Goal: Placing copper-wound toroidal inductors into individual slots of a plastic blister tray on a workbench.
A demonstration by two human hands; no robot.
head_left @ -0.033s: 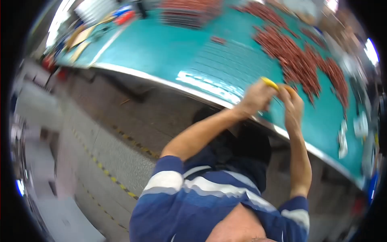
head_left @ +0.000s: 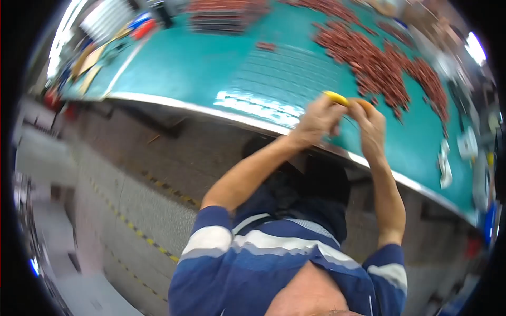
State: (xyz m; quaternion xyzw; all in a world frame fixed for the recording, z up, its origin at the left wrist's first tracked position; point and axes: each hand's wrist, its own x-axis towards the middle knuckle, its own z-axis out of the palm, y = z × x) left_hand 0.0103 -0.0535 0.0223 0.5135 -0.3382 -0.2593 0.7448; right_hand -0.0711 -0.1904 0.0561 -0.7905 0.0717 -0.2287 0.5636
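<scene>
Over the green tabletop [head_left: 179,71], left hand [head_left: 318,120] and right hand [head_left: 372,129] work close together, fingers curled, at a yellow piece [head_left: 336,98]; grip cannot be determined.

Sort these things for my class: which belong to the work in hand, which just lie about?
Probably in use, being nearest the hands:
left hand, with curved yellow item
right hand, with curved orange item
glossy clear gridded sheet
heaped slim reddish-brown pieces

Apparently just lying about:
long white strip
flat tan strips
bright red object
</scene>
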